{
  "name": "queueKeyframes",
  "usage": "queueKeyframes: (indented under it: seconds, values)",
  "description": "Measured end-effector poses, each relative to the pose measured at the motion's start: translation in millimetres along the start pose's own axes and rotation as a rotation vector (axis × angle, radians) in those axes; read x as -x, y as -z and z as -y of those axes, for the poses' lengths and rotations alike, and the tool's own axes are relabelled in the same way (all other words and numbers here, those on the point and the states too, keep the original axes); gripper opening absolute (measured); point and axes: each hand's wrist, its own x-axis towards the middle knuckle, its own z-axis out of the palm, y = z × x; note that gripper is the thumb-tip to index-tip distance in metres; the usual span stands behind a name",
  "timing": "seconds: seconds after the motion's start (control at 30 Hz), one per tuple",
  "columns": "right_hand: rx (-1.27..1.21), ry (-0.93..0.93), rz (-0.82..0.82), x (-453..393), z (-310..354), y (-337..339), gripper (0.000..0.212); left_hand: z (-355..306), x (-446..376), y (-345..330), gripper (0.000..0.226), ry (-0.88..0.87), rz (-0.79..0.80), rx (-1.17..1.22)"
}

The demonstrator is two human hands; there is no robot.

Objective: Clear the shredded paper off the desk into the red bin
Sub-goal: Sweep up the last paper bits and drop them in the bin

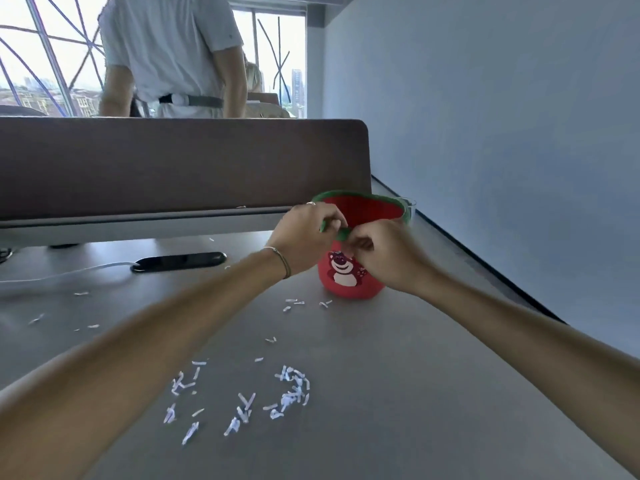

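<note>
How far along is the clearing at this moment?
Early. Nothing looks cleared: shreds still lie scattered over the desk, with a few more near the bin. In hand: the left hand and right hand both pinch the bin's green rim. Whether any paper is in the bin cannot be seen. All the gathering remains.

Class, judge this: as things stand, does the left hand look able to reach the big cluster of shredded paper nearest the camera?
Probably yes. The shredded paper lies on bare desk beneath the forearms, nothing covering it, but the left hand must first release the red bin rim.
</note>
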Motion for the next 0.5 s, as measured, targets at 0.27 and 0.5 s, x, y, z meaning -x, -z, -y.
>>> queueKeyframes:
  seconds: [0.27, 0.5]
  values:
    - [-0.047, -0.173, 0.197, 59.6, -15.7, -75.2, 0.045, 32.7, 67.5, -16.2, 0.038, 0.050, -0.151, 0.117]
    - [-0.022, -0.189, 0.335, 46.9, -15.8, -119.2, 0.060, 68.3, 83.3, -3.2, 0.035, 0.161, -0.059, -0.021]
